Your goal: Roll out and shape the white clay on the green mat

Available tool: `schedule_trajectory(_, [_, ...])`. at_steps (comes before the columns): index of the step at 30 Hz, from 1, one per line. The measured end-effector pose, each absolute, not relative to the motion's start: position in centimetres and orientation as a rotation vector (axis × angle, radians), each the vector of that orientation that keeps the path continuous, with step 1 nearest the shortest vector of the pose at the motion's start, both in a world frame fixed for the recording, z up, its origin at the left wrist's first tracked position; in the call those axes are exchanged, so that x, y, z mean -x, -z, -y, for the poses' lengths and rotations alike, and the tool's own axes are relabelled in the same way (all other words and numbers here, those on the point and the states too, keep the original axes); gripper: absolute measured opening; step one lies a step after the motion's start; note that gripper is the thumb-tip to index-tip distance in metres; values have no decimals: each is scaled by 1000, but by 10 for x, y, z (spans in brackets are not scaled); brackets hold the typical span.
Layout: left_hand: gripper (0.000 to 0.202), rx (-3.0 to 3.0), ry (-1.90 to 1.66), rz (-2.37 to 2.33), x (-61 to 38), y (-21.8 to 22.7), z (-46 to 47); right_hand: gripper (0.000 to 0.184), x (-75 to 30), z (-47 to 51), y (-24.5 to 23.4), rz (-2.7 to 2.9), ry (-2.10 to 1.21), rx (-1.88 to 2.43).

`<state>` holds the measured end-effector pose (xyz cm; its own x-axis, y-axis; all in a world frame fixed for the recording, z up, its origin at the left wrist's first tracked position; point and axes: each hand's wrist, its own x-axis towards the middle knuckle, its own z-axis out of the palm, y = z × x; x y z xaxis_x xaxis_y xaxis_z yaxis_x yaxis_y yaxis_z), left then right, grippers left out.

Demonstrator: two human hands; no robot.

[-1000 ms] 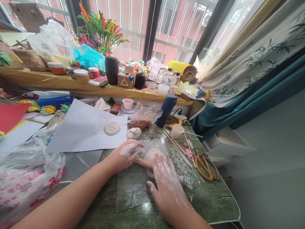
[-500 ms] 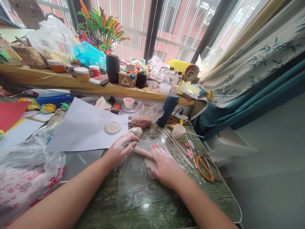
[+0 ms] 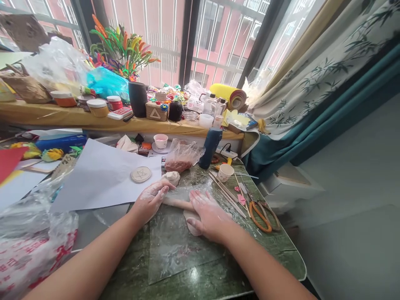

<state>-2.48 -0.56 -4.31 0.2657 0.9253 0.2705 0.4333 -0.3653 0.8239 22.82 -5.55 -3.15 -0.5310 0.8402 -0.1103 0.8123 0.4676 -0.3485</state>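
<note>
A slim wooden rolling pin [image 3: 178, 203] lies slantwise over a clear sheet [image 3: 168, 241] on the dark green tabletop. My left hand [image 3: 152, 198], dusted white, closes on its left end with the thumb toward me. The fingers of my right hand [image 3: 208, 214] are close together over the pin's right part, hiding that end. Under the pin and my right thumb is a flattened pale piece of clay [image 3: 191, 227], partly covered. Just beyond my left fingertips sits a lump of pale clay [image 3: 171, 178]. A round clay disc with a star cut into it [image 3: 141, 174] rests on white paper [image 3: 93, 179].
To the right are wooden sticks [image 3: 228, 196], orange-handled scissors [image 3: 261, 216] and a paper cup [image 3: 225, 172]. Behind stand a bag of brown material [image 3: 179, 160] and a dark blue cylinder [image 3: 211, 148]. Crumpled plastic [image 3: 34, 246] lies at left; jars [image 3: 98, 107] line the sill.
The whole view has shifted, so things appear a little farther left. Both hands stay on the rolling pin, over the flattened clay.
</note>
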Motion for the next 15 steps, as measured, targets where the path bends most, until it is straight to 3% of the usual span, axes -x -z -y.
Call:
schedule_trajectory(12, [46, -1915, -1014, -1225, 26, 48, 3, 86, -236, 120, 33, 2816, -679, 1258])
schedule_trajectory(15, [47, -1912, -1012, -1224, 24, 47, 3, 80, -234, 99, 29, 2779, -677, 1282])
